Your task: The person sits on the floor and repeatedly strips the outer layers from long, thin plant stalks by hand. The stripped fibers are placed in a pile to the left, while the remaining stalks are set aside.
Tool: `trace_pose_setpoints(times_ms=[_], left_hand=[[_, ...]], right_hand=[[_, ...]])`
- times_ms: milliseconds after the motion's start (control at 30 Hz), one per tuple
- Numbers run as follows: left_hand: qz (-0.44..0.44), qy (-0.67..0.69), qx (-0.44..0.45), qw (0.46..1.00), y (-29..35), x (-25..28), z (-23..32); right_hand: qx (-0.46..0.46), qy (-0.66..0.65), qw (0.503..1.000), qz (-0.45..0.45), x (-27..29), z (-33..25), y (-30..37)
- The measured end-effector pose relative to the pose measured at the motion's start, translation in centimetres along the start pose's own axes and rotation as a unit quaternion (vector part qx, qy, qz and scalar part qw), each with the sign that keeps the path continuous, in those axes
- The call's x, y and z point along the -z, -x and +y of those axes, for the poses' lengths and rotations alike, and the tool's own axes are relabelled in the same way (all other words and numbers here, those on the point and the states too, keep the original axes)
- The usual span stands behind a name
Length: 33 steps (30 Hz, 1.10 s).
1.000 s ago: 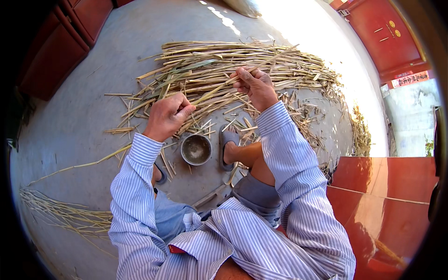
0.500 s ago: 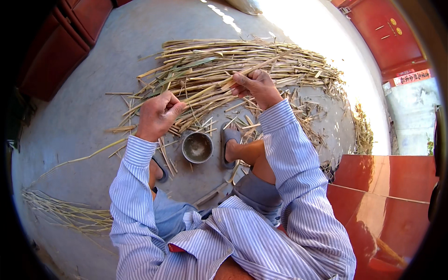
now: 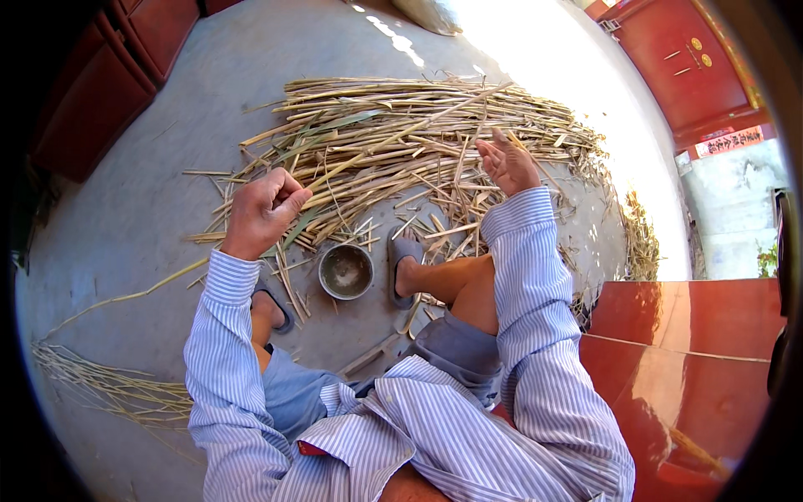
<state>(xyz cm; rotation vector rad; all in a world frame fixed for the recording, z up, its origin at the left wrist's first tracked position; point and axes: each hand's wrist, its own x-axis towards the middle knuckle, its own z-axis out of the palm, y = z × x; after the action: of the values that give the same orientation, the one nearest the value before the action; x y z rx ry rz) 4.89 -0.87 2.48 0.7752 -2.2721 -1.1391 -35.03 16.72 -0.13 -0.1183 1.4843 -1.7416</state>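
My left hand (image 3: 266,213) is closed in a grip over the near left edge of a heap of dry reed stalks (image 3: 401,125). From it one long, thin reed stalk (image 3: 138,294) runs down to the lower left; its other end cannot be told from the heap behind. To the right, my right hand (image 3: 508,164) hovers above the heap's near right side with its fingers spread and loosely bent. A narrow pale strip of husk (image 3: 544,170) slants beside those fingers, apparently loose from them. Between my feet stands a round grey bowl (image 3: 345,271) with some liquid or residue inside.
Broken husks and stalk pieces (image 3: 452,226) litter the floor near my right sandal (image 3: 404,268). A bundle of thinner stalks (image 3: 117,385) lies at the lower left. Red tiled surface (image 3: 686,335) stands at right, red furniture (image 3: 92,92) at far left, a sack (image 3: 431,12) at the back.
My right hand has moved right, away from the left, and its pinch on the strip has loosened into spread fingers. My left hand has shifted slightly left and nearer, still closed.
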Motion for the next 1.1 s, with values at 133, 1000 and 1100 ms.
trace_pose_setpoints(times_ms=[133, 1000, 1100], left_hand=[[-0.033, -0.006, -0.015, 0.999, 0.8, -0.3, -0.9], [0.038, -0.024, -0.059, 0.997, -1.6, -6.1, 1.4], [0.057, -0.095, -0.088, 0.99, -1.4, -6.2, 1.0]], right_hand=[[0.048, -0.004, 0.97, -0.24, -6.8, 0.6, 3.4], [0.097, 0.084, 0.991, -0.025, -11.7, 3.8, 4.6], [0.099, 0.092, 0.991, -0.011, -12.0, 4.3, 3.9]])
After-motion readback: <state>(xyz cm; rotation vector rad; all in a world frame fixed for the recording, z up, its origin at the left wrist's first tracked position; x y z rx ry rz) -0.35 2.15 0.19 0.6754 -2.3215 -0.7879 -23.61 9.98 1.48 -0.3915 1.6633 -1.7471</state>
